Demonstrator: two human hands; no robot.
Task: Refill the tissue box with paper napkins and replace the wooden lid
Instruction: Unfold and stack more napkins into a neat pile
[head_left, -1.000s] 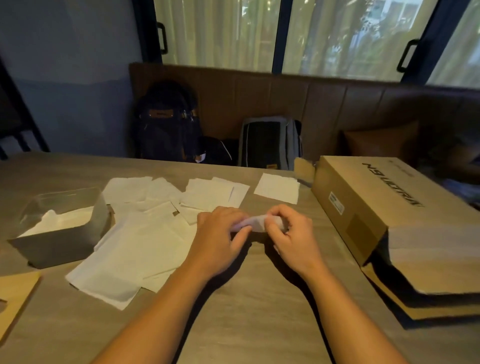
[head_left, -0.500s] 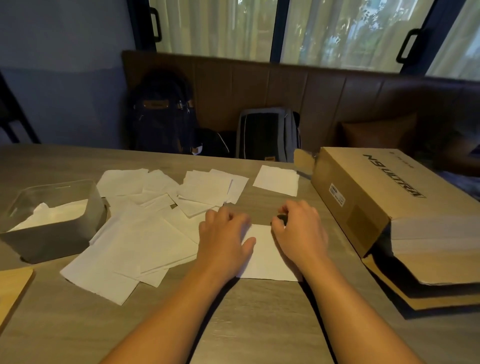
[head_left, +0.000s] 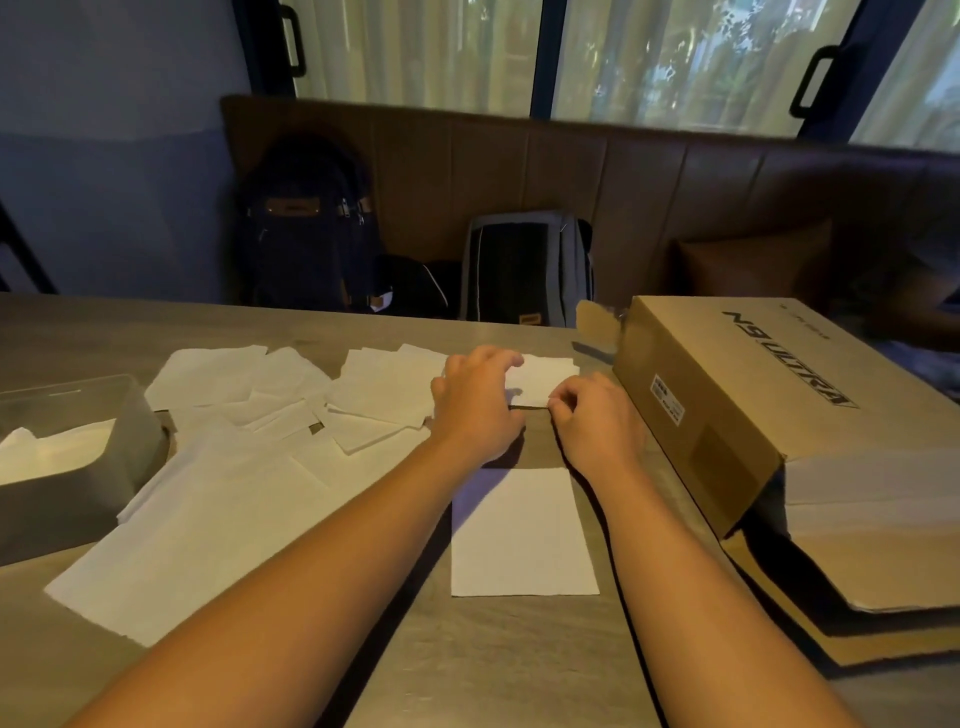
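Note:
A folded white napkin lies far out on the wooden table, beside the cardboard box. My left hand covers its left end with the fingers curled over the edge. The thumb and fingers of my right hand pinch its near edge. Closer to me, between my forearms, another white napkin lies spread flat. Several loose napkins are scattered to the left of my arms. At the far left stands the grey tissue box, open on top, with white napkins inside. The wooden lid is out of view.
A long cardboard box lies on its side along the right of the table, with flattened cardboard under it. Two backpacks sit on the brown bench behind the table, below the windows.
Both hands let go of the napkin that they flattened in front of me and reached forward to the napkin beside the cardboard box. The flattened napkin stays on the table.

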